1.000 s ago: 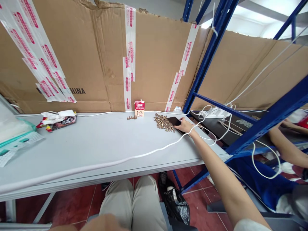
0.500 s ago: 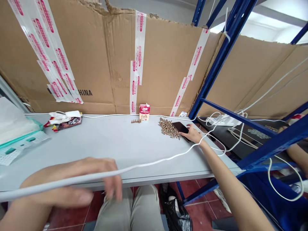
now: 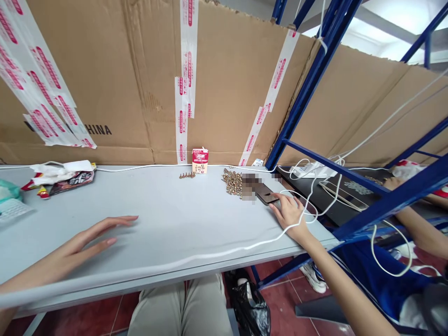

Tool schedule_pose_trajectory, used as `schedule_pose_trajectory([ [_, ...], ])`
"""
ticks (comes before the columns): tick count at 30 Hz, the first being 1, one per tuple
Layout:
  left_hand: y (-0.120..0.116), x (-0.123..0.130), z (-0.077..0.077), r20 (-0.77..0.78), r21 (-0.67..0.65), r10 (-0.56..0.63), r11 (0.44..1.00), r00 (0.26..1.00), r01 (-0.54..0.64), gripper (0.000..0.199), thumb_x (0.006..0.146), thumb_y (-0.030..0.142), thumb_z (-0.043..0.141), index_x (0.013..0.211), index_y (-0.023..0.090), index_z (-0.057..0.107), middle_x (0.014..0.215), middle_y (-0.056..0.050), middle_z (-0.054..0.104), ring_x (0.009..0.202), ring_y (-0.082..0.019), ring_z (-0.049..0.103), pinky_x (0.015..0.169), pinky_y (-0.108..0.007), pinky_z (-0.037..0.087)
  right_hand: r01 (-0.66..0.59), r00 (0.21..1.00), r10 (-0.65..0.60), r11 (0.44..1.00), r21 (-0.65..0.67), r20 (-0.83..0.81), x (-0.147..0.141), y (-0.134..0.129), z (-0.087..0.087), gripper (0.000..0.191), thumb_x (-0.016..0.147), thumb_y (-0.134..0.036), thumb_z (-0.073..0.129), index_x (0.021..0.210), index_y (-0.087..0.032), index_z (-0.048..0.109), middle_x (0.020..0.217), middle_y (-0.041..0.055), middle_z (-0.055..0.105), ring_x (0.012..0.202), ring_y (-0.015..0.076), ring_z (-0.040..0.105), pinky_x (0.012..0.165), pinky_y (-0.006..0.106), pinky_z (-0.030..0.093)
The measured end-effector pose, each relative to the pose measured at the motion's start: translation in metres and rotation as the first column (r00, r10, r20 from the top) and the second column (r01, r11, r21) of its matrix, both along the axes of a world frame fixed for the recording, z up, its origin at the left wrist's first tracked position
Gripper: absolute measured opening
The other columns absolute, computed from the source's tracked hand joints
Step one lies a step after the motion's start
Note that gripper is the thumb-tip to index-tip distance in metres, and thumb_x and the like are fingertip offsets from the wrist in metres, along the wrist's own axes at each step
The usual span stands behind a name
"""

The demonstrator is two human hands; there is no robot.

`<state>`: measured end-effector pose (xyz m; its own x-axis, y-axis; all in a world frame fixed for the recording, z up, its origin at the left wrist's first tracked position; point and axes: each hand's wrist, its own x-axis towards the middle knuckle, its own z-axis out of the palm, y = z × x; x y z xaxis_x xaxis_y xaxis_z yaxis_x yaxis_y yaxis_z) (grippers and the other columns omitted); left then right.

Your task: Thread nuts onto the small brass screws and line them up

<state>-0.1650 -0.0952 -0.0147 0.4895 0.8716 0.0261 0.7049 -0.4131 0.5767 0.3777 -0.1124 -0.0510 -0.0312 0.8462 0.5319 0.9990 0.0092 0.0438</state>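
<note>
My right hand [image 3: 290,217] rests at the near end of a dark phone [image 3: 265,192], its fingers spread and the fingertips at the phone's edge. The phone lies flat beside a pile of small brass-coloured screw-like pieces [image 3: 232,182]. My left hand [image 3: 94,242] hovers low over the left part of the grey table [image 3: 168,224], fingers stretched out and holding nothing. A short row of similar small pieces [image 3: 187,175] stands in front of a red-and-cream drink carton [image 3: 199,161]. A white cable [image 3: 224,253] runs across the foreground and past my right wrist.
Crumpled snack wrappers [image 3: 66,177] lie at the back left. A taped cardboard wall [image 3: 224,93] closes off the back. Blue metal shelving [image 3: 311,93], a white power strip [image 3: 311,170] and looped cables stand right. Another person's arm [image 3: 416,224] is beyond the frame.
My left hand has moved away from the camera and down over the table. My right hand has drawn back slightly toward the phone's near end. The view has turned right.
</note>
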Motion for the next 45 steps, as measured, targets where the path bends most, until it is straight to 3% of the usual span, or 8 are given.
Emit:
schedule_pose_trajectory([
  [7,0.019,0.061,-0.004,-0.209,0.006,-0.109,0.994,0.972,0.112,0.064,0.085,0.052,0.035,0.141,0.035,0.007,0.147,0.005,0.007,0.134,-0.026,0.010,0.108,-0.045,0.018,0.033,0.999,-0.033,0.999,-0.031,-0.003,0.001,0.002,-0.004,0.036,0.090,-0.041,0.030,0.112,-0.018,0.048,0.109,0.0101,0.061,0.103,0.0237,0.052,0.099,0.047,0.019],
  [19,0.070,0.187,-0.020,-0.340,0.040,-0.364,0.916,0.867,0.399,0.070,0.089,0.054,0.017,0.141,0.010,0.003,0.146,-0.014,-0.004,0.135,-0.024,-0.004,0.108,-0.046,-0.001,-0.015,1.000,0.017,0.997,0.082,-0.021,-0.006,0.056,-0.001,0.048,0.090,-0.046,0.023,0.125,-0.017,0.038,0.125,0.0113,0.051,0.117,0.0244,0.042,0.102,0.050,0.015],
  [21,0.040,0.203,-0.015,-0.271,0.011,-0.549,0.819,0.791,0.573,0.070,0.088,0.055,0.023,0.142,0.013,0.007,0.146,-0.013,-0.003,0.135,-0.025,-0.005,0.107,-0.048,-0.002,-0.040,0.999,0.043,0.990,0.136,-0.015,-0.005,0.050,0.000,0.045,0.090,-0.045,0.024,0.121,-0.018,0.042,0.118,0.0102,0.055,0.111,0.0235,0.046,0.102,0.047,0.017],
  [27,-0.057,0.205,0.027,0.109,-0.151,-0.963,0.229,0.246,0.962,0.046,0.090,0.036,0.037,0.134,0.023,0.037,0.143,-0.002,0.027,0.132,-0.017,0.021,0.109,-0.031,0.017,-0.085,0.995,0.091,0.991,0.107,-0.047,-0.005,0.045,0.003,0.039,0.089,-0.043,0.027,0.113,-0.020,0.048,0.108,0.0088,0.059,0.105,0.0243,0.048,0.097,0.045,0.022],
  [32,-0.007,0.162,0.037,0.332,0.090,-0.591,0.795,0.735,0.600,0.029,0.087,0.030,0.044,0.096,0.019,0.069,0.127,-0.005,0.051,0.123,-0.022,0.040,0.106,-0.037,0.025,-0.140,0.989,0.145,0.983,0.117,-0.039,-0.009,0.042,0.009,0.033,0.091,-0.038,0.029,0.105,-0.021,0.053,0.103,0.0064,0.062,0.102,0.0232,0.050,0.093,0.042,0.026],
  [35,0.044,0.128,0.024,0.433,0.082,-0.132,0.991,0.892,0.106,0.025,0.079,0.033,0.055,0.079,0.013,0.069,0.088,-0.007,0.070,0.087,-0.023,0.063,0.086,-0.034,0.045,-0.173,0.984,0.177,0.977,0.125,-0.028,-0.011,0.038,0.012,0.029,0.091,-0.034,0.032,0.097,-0.021,0.058,0.099,0.0049,0.063,0.098,0.0218,0.052,0.089,0.040,0.028],
  [39,0.075,0.101,0.007,0.540,-0.058,0.186,0.981,0.821,-0.184,0.027,0.070,0.037,0.064,0.075,0.011,0.067,0.070,-0.006,0.068,0.051,-0.015,0.058,0.060,-0.028,0.048,-0.233,0.971,0.238,0.964,0.125,-0.026,-0.014,0.034,0.014,0.029,0.090,-0.032,0.035,0.090,-0.020,0.061,0.095,0.0058,0.065,0.094,0.0219,0.053,0.083,0.038,0.032],
  [45,0.054,0.120,0.011,0.764,-0.477,0.377,0.876,0.523,0.065,0.029,0.080,0.033,0.058,0.098,0.011,0.064,0.103,-0.014,0.066,0.092,-0.021,0.063,0.087,-0.032,0.047,-0.362,0.919,0.376,0.924,0.123,-0.122,-0.059,0.016,0.022,0.026,0.091,-0.029,0.036,0.089,-0.020,0.061,0.099,0.0058,0.064,0.096,0.0218,0.053,0.081,0.038,0.037],
])
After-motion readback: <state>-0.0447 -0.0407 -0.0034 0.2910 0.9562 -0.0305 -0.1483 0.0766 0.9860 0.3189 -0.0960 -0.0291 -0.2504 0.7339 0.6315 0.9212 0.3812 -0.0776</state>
